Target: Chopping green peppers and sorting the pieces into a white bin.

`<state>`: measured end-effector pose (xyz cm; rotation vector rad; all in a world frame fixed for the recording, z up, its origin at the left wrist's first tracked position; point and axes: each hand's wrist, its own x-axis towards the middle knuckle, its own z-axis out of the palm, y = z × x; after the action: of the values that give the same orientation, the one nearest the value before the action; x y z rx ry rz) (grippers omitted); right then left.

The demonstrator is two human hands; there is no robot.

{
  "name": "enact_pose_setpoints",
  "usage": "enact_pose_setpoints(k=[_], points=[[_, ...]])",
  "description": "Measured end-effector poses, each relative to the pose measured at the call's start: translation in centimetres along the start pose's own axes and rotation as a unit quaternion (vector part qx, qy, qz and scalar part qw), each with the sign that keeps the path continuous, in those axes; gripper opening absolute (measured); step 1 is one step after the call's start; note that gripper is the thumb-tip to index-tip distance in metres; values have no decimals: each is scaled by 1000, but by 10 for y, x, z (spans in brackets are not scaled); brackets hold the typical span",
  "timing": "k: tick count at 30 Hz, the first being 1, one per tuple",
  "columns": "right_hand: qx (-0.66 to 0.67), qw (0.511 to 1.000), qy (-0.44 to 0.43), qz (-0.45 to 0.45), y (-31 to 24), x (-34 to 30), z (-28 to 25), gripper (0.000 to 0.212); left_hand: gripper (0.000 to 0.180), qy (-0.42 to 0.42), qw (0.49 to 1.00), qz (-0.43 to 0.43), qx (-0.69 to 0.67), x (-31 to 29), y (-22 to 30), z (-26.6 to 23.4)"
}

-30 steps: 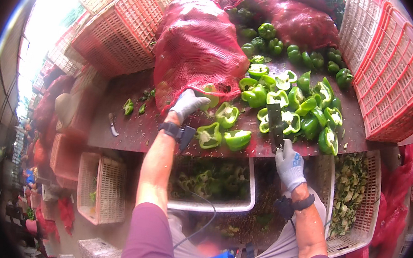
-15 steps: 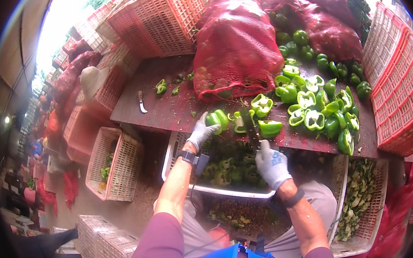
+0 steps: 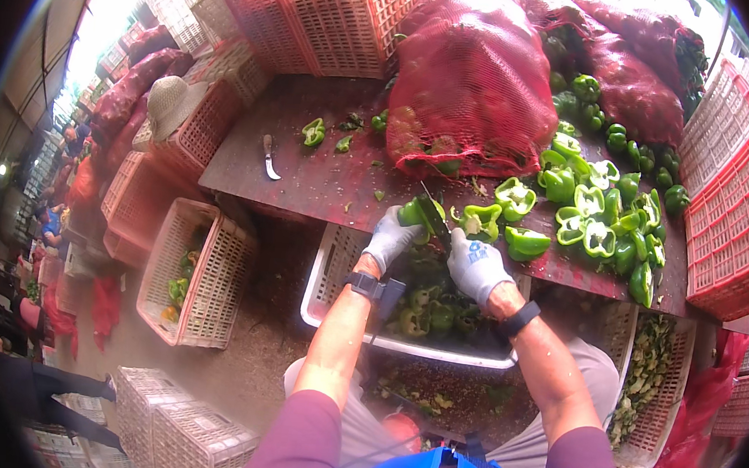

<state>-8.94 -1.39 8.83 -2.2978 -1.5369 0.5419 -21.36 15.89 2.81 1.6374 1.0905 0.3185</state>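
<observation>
My gloved left hand [image 3: 391, 241] is closed around a green bell pepper [image 3: 412, 213] above the table's front edge. In my gloved right hand [image 3: 477, 268] is a knife [image 3: 434, 212] with a broad dark blade. The blade lies against the right side of the pepper, and the handle is mostly hidden in the fist. Just right of the blade sits a cut pepper half [image 3: 479, 221], with another cut piece [image 3: 528, 243] beyond it. Below my hands a white crate [image 3: 418, 353] holds many cut green peppers [image 3: 432, 313].
Cut pepper halves [image 3: 600, 239] are heaped on the table [image 3: 308, 180] at right. A red mesh sack [image 3: 474, 83] stands at the back. A small curved knife [image 3: 270, 157] lies at left. Stacked crates [image 3: 737, 210] bound the right end; another crate [image 3: 234, 289] stands left on the floor.
The knife has come leftward from beside the cut pieces onto the pepper in my left hand. Both hands have drawn closer together, and the head view has shifted.
</observation>
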Motion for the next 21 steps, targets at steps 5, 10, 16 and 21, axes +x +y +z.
enact_pose_setpoints(k=[5, 10, 16, 21], points=[[-31, 998, -59, 11, 5, 56, 5, 32, 73, 20, 998, 53, 23, 4, -1, 18], [-48, 996, -74, -11, 9, 61, 4, 33, 70, 62, 993, 48, -91, 34, -25, 8], [101, 991, 84, 21, 28, -21, -21, 22, 77, 217, 965, 72, 131, 76, -13, -34], [205, 958, 189, 69, 75, -96, -20, 21, 45, 231, 825, 196, 478, 77, 33, 5]])
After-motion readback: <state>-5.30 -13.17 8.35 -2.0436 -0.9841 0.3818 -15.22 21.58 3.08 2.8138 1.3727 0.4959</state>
